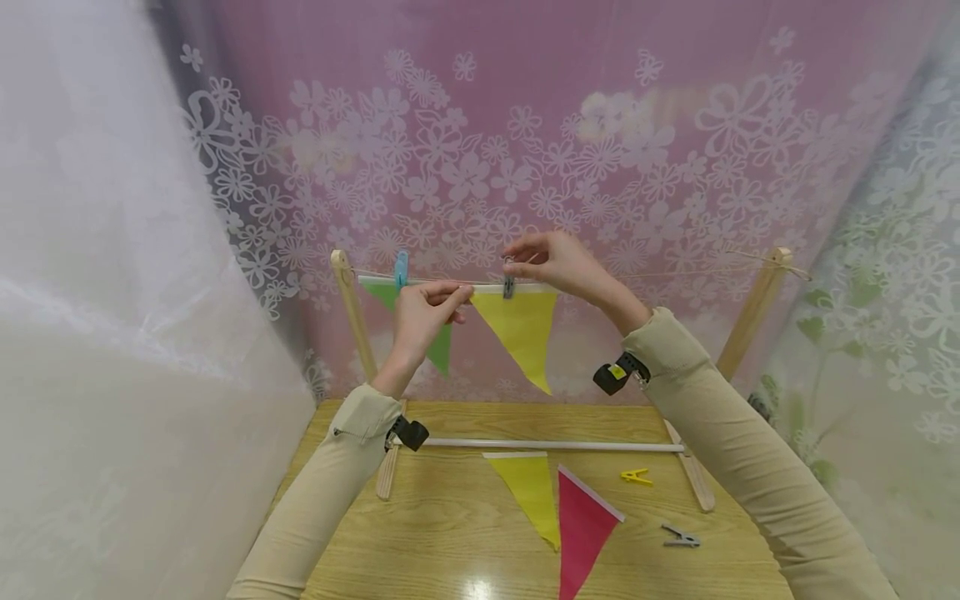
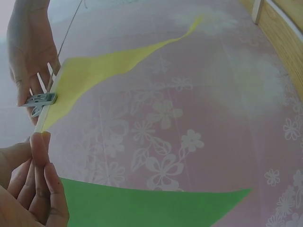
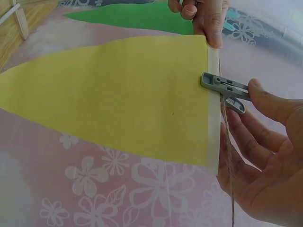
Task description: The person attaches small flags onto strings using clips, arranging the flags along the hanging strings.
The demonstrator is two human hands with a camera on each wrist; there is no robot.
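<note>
A yellow pennant (image 1: 517,329) with a white top strip hangs at the string, its tip pointing down. My left hand (image 1: 423,315) pinches the left corner of that strip between thumb and fingers. On the strip's middle sits a grey clothespin (image 3: 225,87), its nose over strip and string. The thumb and fingers of my right hand (image 1: 558,265) hold the clothespin by its handle ends. Left of it, a green pennant (image 2: 142,205) hangs under a light blue clothespin (image 1: 401,268), partly behind my left hand.
The string (image 1: 660,273) runs between two wooden posts (image 1: 752,321), with a white rod (image 1: 555,446) low between them. On the wooden table (image 1: 435,533) lie another yellow pennant (image 1: 528,492), a red pennant (image 1: 583,529), a yellow clothespin (image 1: 636,477) and a grey one.
</note>
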